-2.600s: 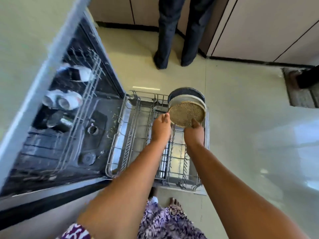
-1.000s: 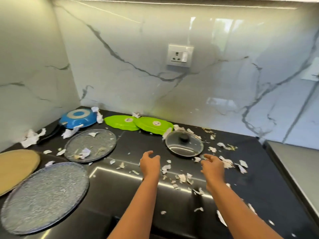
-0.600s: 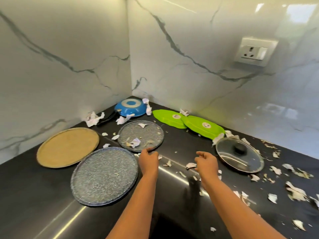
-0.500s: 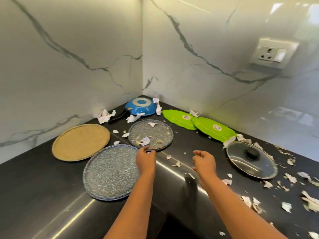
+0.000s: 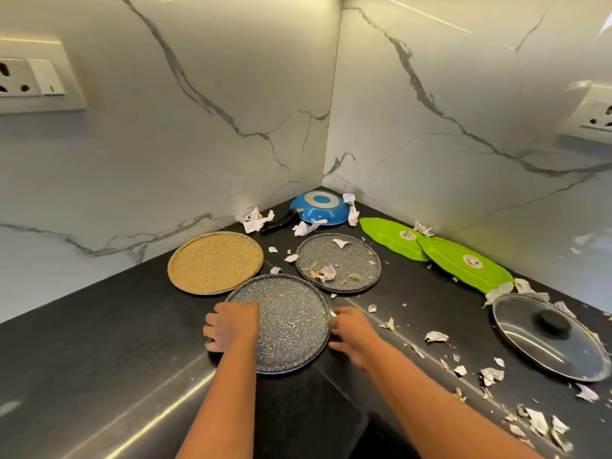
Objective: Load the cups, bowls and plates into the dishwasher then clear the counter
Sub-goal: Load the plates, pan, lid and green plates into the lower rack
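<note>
A large grey speckled plate (image 5: 288, 323) lies flat on the black counter (image 5: 99, 342), its near edge at the sink's rim. My left hand (image 5: 230, 327) lies over its left rim with fingers curled down at the edge. My right hand (image 5: 351, 329) holds the right rim with curled fingers. Behind it are a smaller grey speckled plate (image 5: 341, 263) with paper scraps on it, and a tan round plate (image 5: 215, 261). Two green leaf-shaped plates (image 5: 394, 238) (image 5: 467, 263) lie by the right wall.
A blue frying pan (image 5: 319, 207) sits upside down in the corner. A glass lid (image 5: 546, 336) lies at the right. Torn paper scraps (image 5: 490, 374) litter the counter. The steel sink (image 5: 298, 409) is below my arms. Marble walls close in the left and back.
I turned from the dishwasher rack to the counter. Both hands went left from above the sink to the large grey plate and now hold its two sides.
</note>
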